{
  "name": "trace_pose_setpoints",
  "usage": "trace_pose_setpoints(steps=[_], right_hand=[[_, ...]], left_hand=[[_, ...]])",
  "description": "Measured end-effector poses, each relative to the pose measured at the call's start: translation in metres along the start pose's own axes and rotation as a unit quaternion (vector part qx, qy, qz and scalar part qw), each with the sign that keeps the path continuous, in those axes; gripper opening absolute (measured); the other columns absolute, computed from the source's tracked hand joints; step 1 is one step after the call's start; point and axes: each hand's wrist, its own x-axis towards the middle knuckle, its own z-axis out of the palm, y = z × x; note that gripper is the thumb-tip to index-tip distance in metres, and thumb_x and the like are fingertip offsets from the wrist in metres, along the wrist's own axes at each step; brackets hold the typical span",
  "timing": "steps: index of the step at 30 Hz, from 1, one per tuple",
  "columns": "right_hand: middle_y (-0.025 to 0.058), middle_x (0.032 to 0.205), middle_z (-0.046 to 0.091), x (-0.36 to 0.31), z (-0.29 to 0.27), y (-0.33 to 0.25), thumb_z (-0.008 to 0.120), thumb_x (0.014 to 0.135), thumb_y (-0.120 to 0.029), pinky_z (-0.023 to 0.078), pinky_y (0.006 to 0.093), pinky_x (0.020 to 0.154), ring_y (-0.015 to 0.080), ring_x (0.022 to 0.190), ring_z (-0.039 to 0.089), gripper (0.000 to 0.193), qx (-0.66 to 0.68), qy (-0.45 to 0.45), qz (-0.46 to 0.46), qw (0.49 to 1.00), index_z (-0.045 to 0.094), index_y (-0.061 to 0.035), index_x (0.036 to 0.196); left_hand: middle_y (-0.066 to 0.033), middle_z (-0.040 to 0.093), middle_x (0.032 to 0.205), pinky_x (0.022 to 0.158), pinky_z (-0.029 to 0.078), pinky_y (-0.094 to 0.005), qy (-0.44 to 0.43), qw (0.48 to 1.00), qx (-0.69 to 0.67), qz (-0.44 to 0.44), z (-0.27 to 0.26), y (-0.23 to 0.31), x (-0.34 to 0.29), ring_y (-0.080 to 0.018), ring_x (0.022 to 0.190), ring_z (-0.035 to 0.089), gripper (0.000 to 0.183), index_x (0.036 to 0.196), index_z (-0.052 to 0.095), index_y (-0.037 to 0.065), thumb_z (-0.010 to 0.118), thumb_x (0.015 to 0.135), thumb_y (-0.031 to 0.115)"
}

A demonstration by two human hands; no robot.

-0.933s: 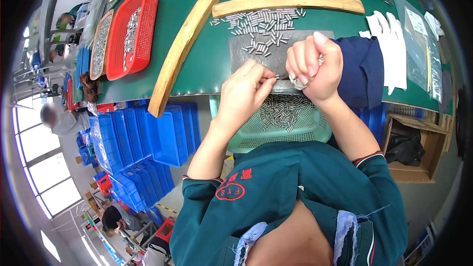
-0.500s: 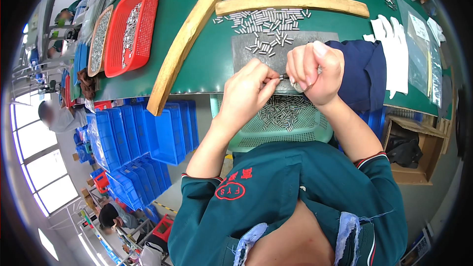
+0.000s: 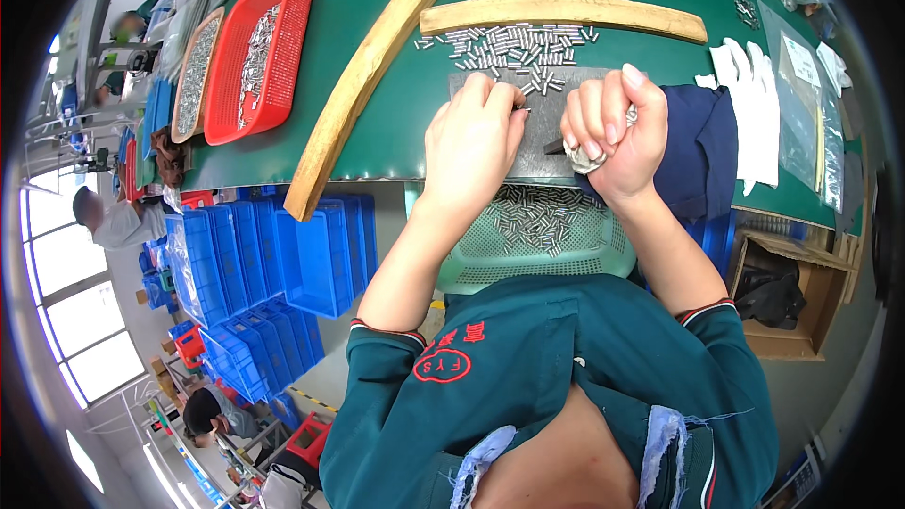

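Note:
My left hand (image 3: 474,137) is over the grey plate (image 3: 535,146), thumb and forefinger closed together. A bit of a small metal pin (image 3: 527,109) shows at their tips; the rest is hidden. My right hand (image 3: 622,137) is wrapped round a tool with a pale, cloth-like wrapped handle (image 3: 586,162), whose dark, flat end (image 3: 555,146) points left over the plate. Beyond my hands, many short silvery metal pins (image 3: 518,45) lie loose at the plate's far edge. More pins (image 3: 547,217) fill part of a green basket (image 3: 471,269) below the table edge.
Two wooden strips (image 3: 566,9) (image 3: 363,85) border the pins behind and at left. Red basket (image 3: 294,57) with metal parts stands farther left. Dark blue cloth (image 3: 698,141) and white gloves (image 3: 751,104) lie right. Blue crates (image 3: 316,264) are below left; a cardboard box (image 3: 782,325) is below right.
My left hand has moved away from me, toward the loose pins. My right hand has shifted slightly right, apart from the left, and turned so the tool's dark end shows.

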Motion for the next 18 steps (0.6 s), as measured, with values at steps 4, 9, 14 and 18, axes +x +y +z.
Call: trace_pose_setpoints(steps=[4, 9, 14, 18], right_hand=[[0.0043, 0.040, 0.033, 0.000, -0.001, 0.001, 0.034, 0.091, -0.025, 0.035, 0.0277, 0.041, 0.0129, 0.035, 0.033, 0.047, -0.004, -0.005, -0.007, 1.000, 0.032, -0.0092, 0.047], [0.0044, 0.039, 0.034, -0.001, 0.000, 0.001, 0.034, 0.091, -0.025, 0.034, 0.0274, 0.040, 0.0127, 0.035, 0.033, 0.048, -0.010, -0.017, -0.014, 1.000, 0.032, -0.0092, 0.046], [0.0041, 0.039, 0.033, -0.001, -0.002, 0.000, 0.034, 0.091, -0.025, 0.034, 0.0267, 0.039, 0.0121, 0.034, 0.032, 0.048, 0.000, -0.018, -0.018, 1.000, 0.032, -0.0092, 0.046], [0.0041, 0.039, 0.033, -0.002, -0.001, 0.000, 0.033, 0.091, -0.025, 0.033, 0.0264, 0.039, 0.0117, 0.034, 0.032, 0.048, -0.006, -0.020, -0.020, 1.000, 0.032, -0.0092, 0.046]], left_hand=[[-0.0059, 0.052, 0.080, 0.066, 0.046, -0.0358, 0.008, 1.000, -0.013, -0.014, 0.004, -0.001, -0.001, -0.0233, 0.076, 0.058, 0.014, 0.084, 0.058, 0.009, 0.065, 0.074, 0.014], [-0.0058, 0.053, 0.080, 0.067, 0.046, -0.0359, 0.004, 1.000, -0.008, -0.009, 0.003, 0.000, -0.002, -0.0234, 0.076, 0.057, 0.012, 0.082, 0.058, 0.008, 0.065, 0.074, 0.013], [-0.0062, 0.053, 0.078, 0.067, 0.046, -0.0361, -0.062, 0.997, -0.041, 0.005, -0.007, 0.006, -0.014, -0.0237, 0.076, 0.057, 0.010, 0.080, 0.059, 0.007, 0.065, 0.074, 0.012], [-0.0051, 0.054, 0.073, 0.056, 0.047, -0.0267, -0.042, 0.992, -0.116, -0.015, -0.002, 0.007, -0.025, -0.0156, 0.062, 0.057, 0.009, 0.081, 0.062, 0.006, 0.067, 0.074, 0.008]])
